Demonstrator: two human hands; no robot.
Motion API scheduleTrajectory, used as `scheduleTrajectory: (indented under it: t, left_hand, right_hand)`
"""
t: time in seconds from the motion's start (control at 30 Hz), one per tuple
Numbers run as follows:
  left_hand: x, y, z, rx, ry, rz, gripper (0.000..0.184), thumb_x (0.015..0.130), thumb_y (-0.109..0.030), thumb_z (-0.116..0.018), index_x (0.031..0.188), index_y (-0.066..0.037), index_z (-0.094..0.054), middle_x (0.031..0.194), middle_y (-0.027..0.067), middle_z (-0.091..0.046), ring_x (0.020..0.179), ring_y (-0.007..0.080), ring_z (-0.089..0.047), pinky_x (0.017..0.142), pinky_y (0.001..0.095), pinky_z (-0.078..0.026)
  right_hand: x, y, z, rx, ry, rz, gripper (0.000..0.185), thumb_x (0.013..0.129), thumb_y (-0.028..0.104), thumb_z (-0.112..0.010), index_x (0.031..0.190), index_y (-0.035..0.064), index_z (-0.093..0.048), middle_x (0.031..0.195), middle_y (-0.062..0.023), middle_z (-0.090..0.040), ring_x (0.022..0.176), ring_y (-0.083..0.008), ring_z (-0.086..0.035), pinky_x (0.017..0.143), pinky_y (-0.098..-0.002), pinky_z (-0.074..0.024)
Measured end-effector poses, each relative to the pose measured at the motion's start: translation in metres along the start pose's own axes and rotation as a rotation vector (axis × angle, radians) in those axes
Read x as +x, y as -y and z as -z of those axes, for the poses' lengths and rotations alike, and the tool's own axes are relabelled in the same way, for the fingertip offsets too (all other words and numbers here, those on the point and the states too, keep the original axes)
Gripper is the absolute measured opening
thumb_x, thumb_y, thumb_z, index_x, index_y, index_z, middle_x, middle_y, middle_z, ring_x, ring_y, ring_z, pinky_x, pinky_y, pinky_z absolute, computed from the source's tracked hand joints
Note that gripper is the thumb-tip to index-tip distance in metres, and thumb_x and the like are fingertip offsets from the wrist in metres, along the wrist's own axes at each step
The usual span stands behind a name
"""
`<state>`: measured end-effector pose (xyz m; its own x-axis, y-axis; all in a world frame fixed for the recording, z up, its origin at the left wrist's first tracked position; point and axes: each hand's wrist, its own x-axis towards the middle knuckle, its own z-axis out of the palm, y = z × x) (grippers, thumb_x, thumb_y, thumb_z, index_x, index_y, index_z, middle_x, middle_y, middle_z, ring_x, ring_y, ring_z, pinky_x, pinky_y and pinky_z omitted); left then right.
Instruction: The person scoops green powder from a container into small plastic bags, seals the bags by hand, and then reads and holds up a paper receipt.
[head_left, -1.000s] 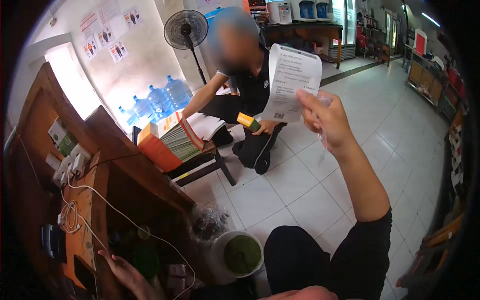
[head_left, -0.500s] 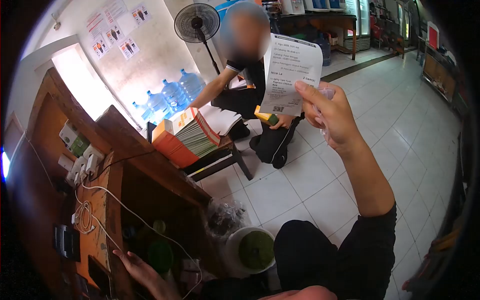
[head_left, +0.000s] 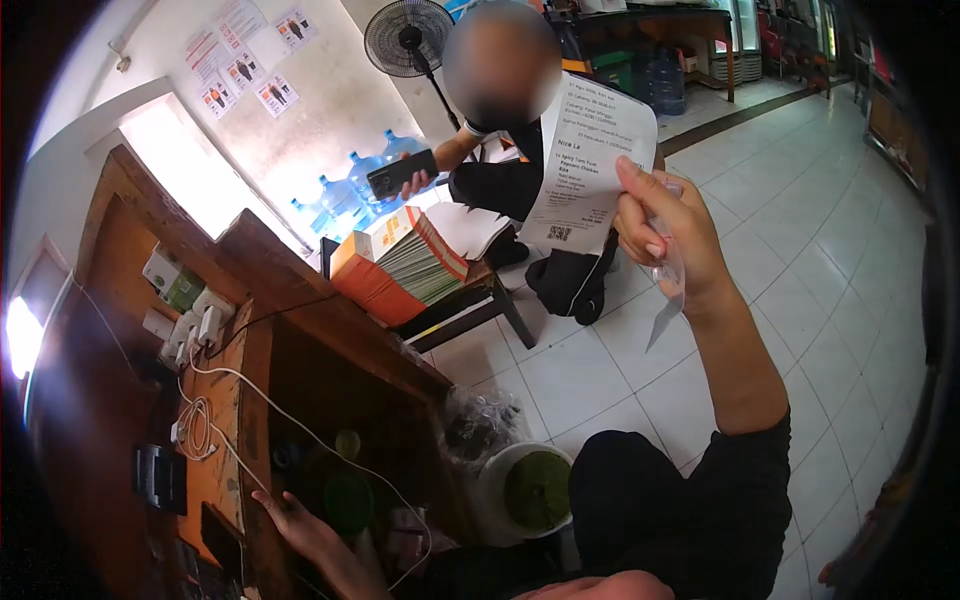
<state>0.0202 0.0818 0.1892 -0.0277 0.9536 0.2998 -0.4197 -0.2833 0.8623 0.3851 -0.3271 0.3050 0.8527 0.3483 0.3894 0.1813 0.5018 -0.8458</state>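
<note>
My right hand point(head_left: 665, 225) is raised, thumb and fingers closed on a long printed paper receipt point(head_left: 590, 165) with a code near its lower end. A strip of clear plastic hangs below the same hand. Low at the left, my left hand point(head_left: 300, 525) rests against the edge of the wooden counter point(head_left: 225, 430), its fingers apart and nothing visible in it. Beyond the receipt a crouching person point(head_left: 500, 165) holds a dark phone point(head_left: 402, 175) in one hand; their other hand is hidden behind the paper.
A thick orange-covered stack of papers point(head_left: 400, 265) lies on a low stool point(head_left: 510, 310). A white bucket with green contents point(head_left: 535, 490) stands beside a plastic bag point(head_left: 485, 425). White cables point(head_left: 200, 425) lie on the counter. Water bottles point(head_left: 350, 195) and a fan point(head_left: 408, 38) stand behind.
The view has shifted, so the room's contents sit further right. The crouching person's arm has lifted from the paper stack and now holds up a phone. The yellow-and-green object is no longer visible.
</note>
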Motion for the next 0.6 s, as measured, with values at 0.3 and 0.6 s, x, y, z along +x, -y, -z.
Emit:
scheduleTrajectory:
  t: [0.3,0.6]
  left_hand:
    - [0.0,-0.001,0.002,-0.246,0.004,0.093,0.053,0.104,-0.034,-0.064,0.147,-0.006,-0.052,0.148,0.0035,-0.054,0.115,0.0078,-0.058,0.089,0.0234,-0.054]
    - [-0.012,0.008,-0.023,-0.203,0.091,-0.089,0.066,0.104,-0.044,-0.059,0.154,-0.004,-0.04,0.16,0.0093,-0.039,0.142,0.0161,-0.041,0.112,0.0368,-0.046]
  right_hand:
    - [0.021,-0.006,-0.027,0.2,0.157,-0.07,0.036,0.109,0.03,-0.054,0.081,0.0075,-0.054,0.047,0.0045,-0.037,0.036,-0.0036,-0.028,0.036,-0.0211,-0.0245]
    - [-0.03,-0.142,-0.061,-0.254,0.08,-0.303,0.054,0.098,0.047,-0.071,0.059,0.0111,-0.059,0.054,0.0025,-0.055,0.048,-0.005,-0.047,0.047,-0.0253,-0.0354]
